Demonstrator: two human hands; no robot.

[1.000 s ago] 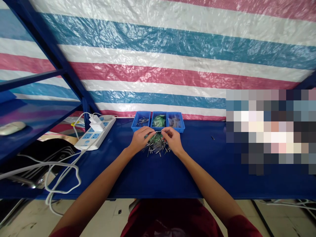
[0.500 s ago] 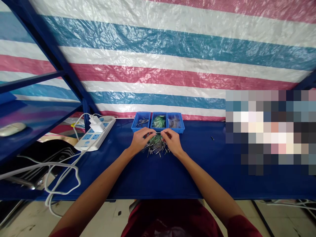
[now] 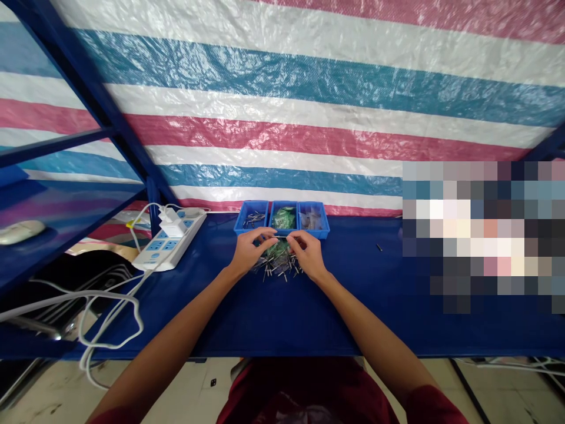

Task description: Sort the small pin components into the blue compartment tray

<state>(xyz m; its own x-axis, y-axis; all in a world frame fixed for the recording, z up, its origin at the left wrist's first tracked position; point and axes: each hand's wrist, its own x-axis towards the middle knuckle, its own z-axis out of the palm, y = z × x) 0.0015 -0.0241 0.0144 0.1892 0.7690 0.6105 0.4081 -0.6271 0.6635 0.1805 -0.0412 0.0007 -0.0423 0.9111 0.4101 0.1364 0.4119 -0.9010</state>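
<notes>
A thin metal rod point(image 3: 281, 237), small and pen-like, spans the gap between my hands above a loose pile. My right hand point(image 3: 308, 252) pinches its right end between thumb and fingertips. At the rod's left end, my left hand point(image 3: 249, 252) has thumb and index finger slightly apart; any contact there is too small to make out. Below lies a heap of short metal pins point(image 3: 282, 268) with dark parts, on clear plastic and green material, partly covered by my hands.
Behind my hands stand three blue bins: one with metal pins point(image 3: 253, 219), one with a green bag point(image 3: 285, 218), one with clear bags point(image 3: 311, 219). A white power strip point(image 3: 170, 241) with cables is on the left. A single pin point(image 3: 379, 247) lies on the blue table point(image 3: 282, 321).
My left index finger has lifted a little away from the thumb at the rod's end. My right hand still pinches the rod in nearly the same place.
</notes>
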